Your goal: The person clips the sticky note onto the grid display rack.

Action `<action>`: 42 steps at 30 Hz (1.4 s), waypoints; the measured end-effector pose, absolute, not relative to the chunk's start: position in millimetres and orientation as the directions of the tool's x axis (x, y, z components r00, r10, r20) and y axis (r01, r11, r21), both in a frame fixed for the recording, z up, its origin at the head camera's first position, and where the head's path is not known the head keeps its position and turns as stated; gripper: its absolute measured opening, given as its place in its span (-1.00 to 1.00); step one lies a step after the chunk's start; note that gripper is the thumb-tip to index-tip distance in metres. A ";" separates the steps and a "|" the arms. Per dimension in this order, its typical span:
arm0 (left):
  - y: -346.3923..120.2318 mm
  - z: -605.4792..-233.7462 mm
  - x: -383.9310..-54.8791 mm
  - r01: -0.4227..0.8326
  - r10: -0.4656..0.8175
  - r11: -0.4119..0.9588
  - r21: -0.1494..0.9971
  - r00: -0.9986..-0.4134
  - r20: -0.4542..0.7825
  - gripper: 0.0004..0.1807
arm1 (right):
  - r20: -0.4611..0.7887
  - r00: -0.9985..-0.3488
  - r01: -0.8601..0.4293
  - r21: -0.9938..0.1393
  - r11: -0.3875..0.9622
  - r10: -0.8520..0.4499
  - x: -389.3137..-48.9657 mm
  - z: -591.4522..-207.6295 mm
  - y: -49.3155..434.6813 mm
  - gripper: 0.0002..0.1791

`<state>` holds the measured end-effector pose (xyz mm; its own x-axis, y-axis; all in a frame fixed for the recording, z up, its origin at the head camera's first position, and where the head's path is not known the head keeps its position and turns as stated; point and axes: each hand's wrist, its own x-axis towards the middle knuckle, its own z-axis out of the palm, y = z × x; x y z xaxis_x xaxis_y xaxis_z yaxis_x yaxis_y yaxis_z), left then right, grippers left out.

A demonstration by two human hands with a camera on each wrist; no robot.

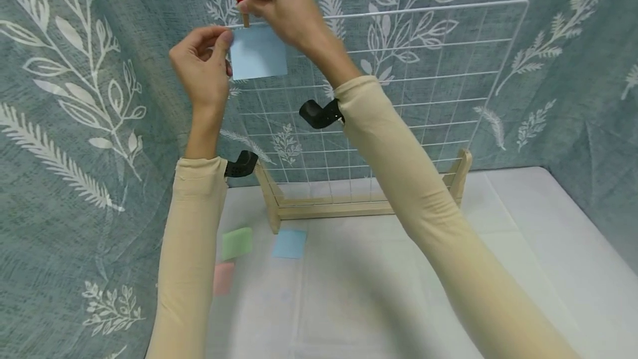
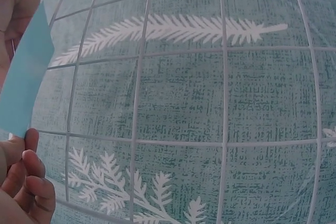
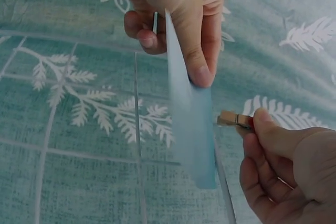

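My left hand [image 1: 203,65] pinches the left edge of a light blue paper sheet [image 1: 259,53] between thumb and fingers, holding it against the upper left of a white wire grid [image 1: 423,11]. Above it, my right hand [image 1: 286,4] pinches a small wooden clothespin [image 1: 246,20] by its red end. In the right wrist view the tip of the clothespin [image 3: 231,118] lies close to the sheet's top edge; whether it clamps the paper cannot be told. The left wrist view shows the blue sheet [image 2: 26,74] at its far left, in front of the wires.
A wooden stand [image 1: 334,211] carries the grid on a white-covered table [image 1: 359,303]. On the table's left lie a green sheet [image 1: 237,243], a pink sheet [image 1: 223,278] and another blue sheet [image 1: 289,244]. A patterned green curtain [image 1: 75,126] hangs behind and at the sides.
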<state>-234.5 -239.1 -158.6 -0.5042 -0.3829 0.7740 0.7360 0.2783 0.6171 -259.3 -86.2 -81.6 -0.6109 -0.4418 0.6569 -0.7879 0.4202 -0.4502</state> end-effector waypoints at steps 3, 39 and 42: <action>-241.0 -158.4 -237.2 0.732 -0.387 0.275 0.623 -0.509 0.769 -0.89 | 0.654 -0.612 -0.785 -0.435 0.441 -0.444 -259.7 -78.5 -87.7 -0.79; -239.0 -165.8 -245.1 0.808 -0.350 0.317 0.497 -0.388 0.853 -0.93 | 0.608 -0.633 -0.757 -0.357 0.547 -0.479 -265.1 -79.0 -94.0 -0.74; -239.2 -165.2 -244.9 0.819 -0.356 0.278 0.502 -0.398 0.845 -0.94 | 0.595 -0.643 -0.754 -0.383 0.533 -0.482 -265.0 -78.5 -94.6 -0.73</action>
<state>-244.9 -239.2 -165.2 -0.3980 -0.3561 0.8455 0.8187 0.2780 0.5025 -265.0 -94.6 -78.5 -0.6429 -0.4822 0.5951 -0.7545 0.5327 -0.3834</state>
